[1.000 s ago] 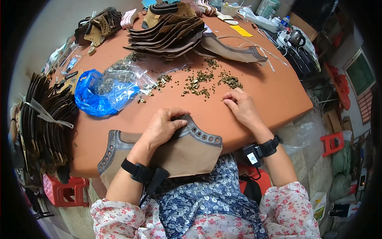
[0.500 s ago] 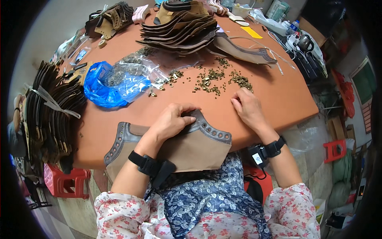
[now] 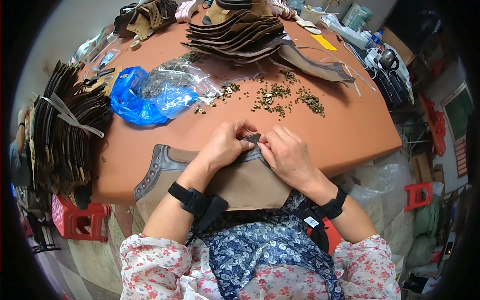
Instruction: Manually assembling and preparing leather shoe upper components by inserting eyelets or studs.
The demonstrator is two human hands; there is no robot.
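A tan shoe upper (image 3: 240,187) with dark eyelet strips lies over the table's front edge and my lap. At its raised dark corner, my left hand (image 3: 226,146) pinches the piece between thumb and fingers. My right hand (image 3: 286,152) meets the same corner from the right, thumb and fingertips closed together; whatever is in that pinch is too small to make out. Covered by the right hand is most of the right eyelet strip. Beyond the hands lie loose piles of small brass-coloured metal fittings (image 3: 272,96) and another small heap (image 3: 311,101).
A blue plastic bag (image 3: 131,100) with a clear bag of fittings sits left of the piles. Stacked uppers (image 3: 235,37) stand at the back, and a tied bundle (image 3: 65,130) at the left edge. Red stools (image 3: 82,220) are on the floor.
My right hand has moved left from beside the small heap of fittings to the upper's corner. The left hand stays on that corner, and the view has shifted slightly.
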